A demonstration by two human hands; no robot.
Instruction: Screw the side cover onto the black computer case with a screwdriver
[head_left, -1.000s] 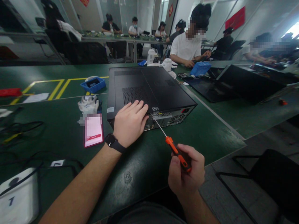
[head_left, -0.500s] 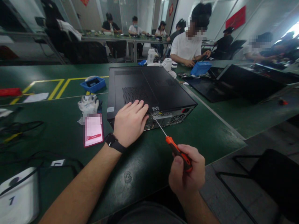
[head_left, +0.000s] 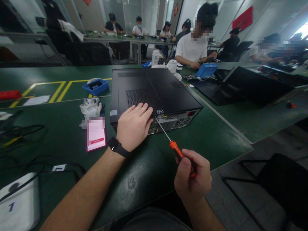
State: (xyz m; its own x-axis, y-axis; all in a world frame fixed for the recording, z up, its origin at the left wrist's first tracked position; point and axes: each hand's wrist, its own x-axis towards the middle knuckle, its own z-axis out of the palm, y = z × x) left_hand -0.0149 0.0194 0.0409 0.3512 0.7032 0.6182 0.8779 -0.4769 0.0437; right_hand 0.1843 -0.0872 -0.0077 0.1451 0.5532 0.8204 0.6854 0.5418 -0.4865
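A black desktop computer case (head_left: 154,91) lies on its side on the green table (head_left: 144,166), its rear panel toward me. My left hand (head_left: 133,126) rests flat on the case's near edge with the fingers stretched out; a dark watch sits on that wrist. My right hand (head_left: 192,179) is closed round the orange handle of a screwdriver (head_left: 174,149). The thin metal shaft runs up and left, and its tip touches the rear panel just right of my left fingers.
A pink phone (head_left: 95,133) and white gloves (head_left: 91,107) lie left of the case, with a blue tray (head_left: 96,86) behind. Black cables (head_left: 24,131) and a white box (head_left: 19,205) sit at far left. Other people work at tables beyond. A black chair (head_left: 276,186) stands at right.
My right hand has turned slightly on the screwdriver handle, the thumb shifting over it. The left hand and the case have stayed still.
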